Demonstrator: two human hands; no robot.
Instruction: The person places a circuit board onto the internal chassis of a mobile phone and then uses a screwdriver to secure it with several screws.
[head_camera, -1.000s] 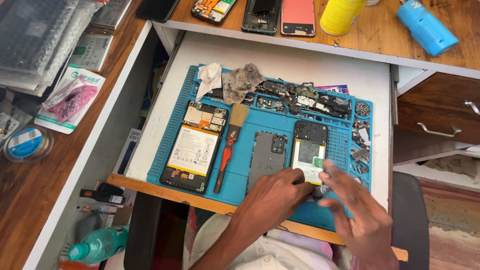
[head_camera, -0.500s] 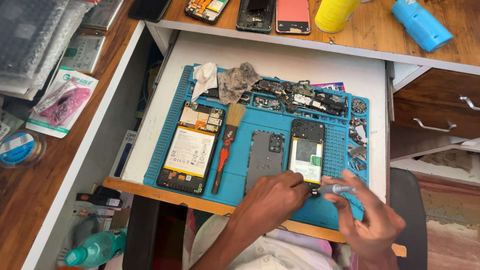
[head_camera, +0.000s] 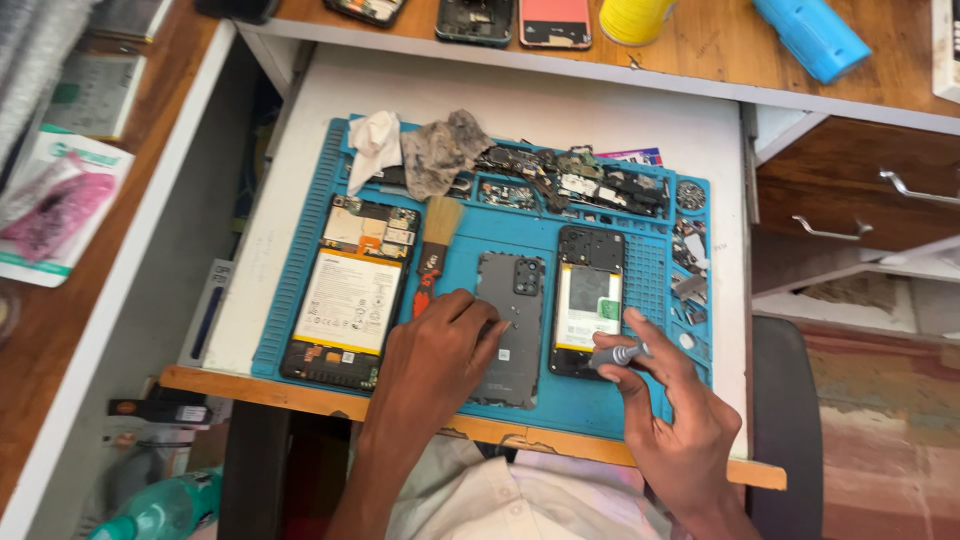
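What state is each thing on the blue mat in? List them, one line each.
Opened phone: back off, battery exposed, lying flat.
Grey back cover: detached, flat, under the left hand.
Phone frame: open, insides showing.
Screwdriver: pinched in the right hand.
Brush: lying unused.
Cloths: crumpled.

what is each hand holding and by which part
The right hand pinches a small grey screwdriver by its handle. The left hand holds nothing; its fingers rest on the grey phone back cover.
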